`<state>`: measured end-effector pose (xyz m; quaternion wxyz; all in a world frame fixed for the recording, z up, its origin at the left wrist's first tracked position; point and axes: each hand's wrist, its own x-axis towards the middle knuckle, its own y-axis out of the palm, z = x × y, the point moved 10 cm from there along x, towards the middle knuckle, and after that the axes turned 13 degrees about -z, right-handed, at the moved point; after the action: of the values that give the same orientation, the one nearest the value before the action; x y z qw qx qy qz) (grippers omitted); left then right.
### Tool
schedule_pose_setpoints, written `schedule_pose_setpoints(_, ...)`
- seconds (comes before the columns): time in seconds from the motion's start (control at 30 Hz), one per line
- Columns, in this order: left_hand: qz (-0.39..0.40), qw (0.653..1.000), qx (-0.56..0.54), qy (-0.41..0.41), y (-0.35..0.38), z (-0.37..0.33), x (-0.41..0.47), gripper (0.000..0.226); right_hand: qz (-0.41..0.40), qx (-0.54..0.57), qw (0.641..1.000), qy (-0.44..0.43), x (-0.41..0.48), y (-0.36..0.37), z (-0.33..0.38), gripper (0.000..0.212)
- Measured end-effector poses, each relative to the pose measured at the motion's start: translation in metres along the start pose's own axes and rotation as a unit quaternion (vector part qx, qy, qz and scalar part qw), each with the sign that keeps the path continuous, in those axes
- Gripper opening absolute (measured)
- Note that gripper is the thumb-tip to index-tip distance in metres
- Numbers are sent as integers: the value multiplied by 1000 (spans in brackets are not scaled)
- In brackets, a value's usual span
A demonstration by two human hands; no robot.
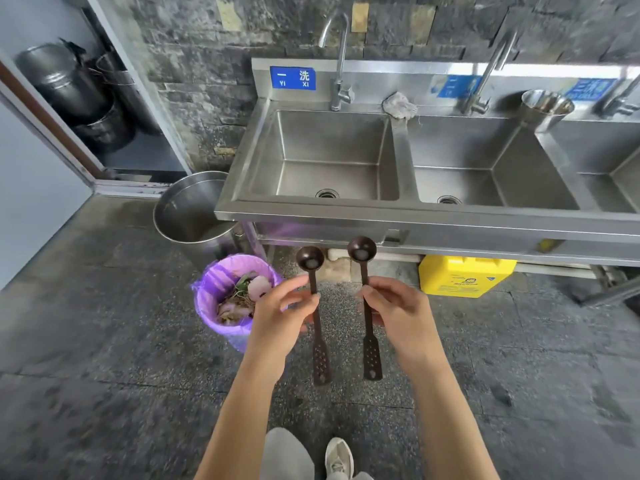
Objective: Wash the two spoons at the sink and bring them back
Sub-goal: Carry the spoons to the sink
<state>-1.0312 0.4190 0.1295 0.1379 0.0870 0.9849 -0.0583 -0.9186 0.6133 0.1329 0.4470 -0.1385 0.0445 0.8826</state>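
Note:
I hold two dark brown spoons upright, bowls up, in front of a steel sink unit. My left hand (pixel 282 318) pinches the handle of the left spoon (pixel 310 259). My right hand (pixel 398 313) pinches the handle of the right spoon (pixel 362 250). Each spoon has a round bowl and a flat perforated handle end that hangs below my fingers. The sink's left basin (pixel 329 147) lies straight ahead beyond the spoons, dry, with a curved tap (pixel 341 57) above it. The middle basin (pixel 485 157) has its own tap (pixel 488 74).
A purple-lined waste bin (pixel 211 296) with food scraps stands on the floor by my left hand. A large steel pot (pixel 187 209) sits at the sink's left corner. A yellow jug (pixel 464 275) is under the sink. A rag (pixel 398 105) and steel cup (pixel 545 109) rest on the back ledge.

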Motion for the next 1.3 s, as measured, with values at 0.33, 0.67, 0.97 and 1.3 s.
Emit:
schedule_pose_setpoints(0.33, 6, 1000, 1, -4, 49, -23, 102, 34, -12, -1, 1000, 14, 101, 28, 14, 11)
schedule_pose_setpoints(0.67, 52, 999, -2, -6, 94, -82, 253, 37, -44, 5, 999, -3, 240, 102, 75, 11)
schedule_pose_setpoints(0.97, 85, 996, 25, -2, 140, -124, 351, 42, -82, 26, 996, -7, 333, 124, 112, 14)
schedule_pose_setpoints(1.3, 70, 996, 46, -25, 220, -127, 413, 39, -76, 7, 997, 30, 432, 114, 116, 14)
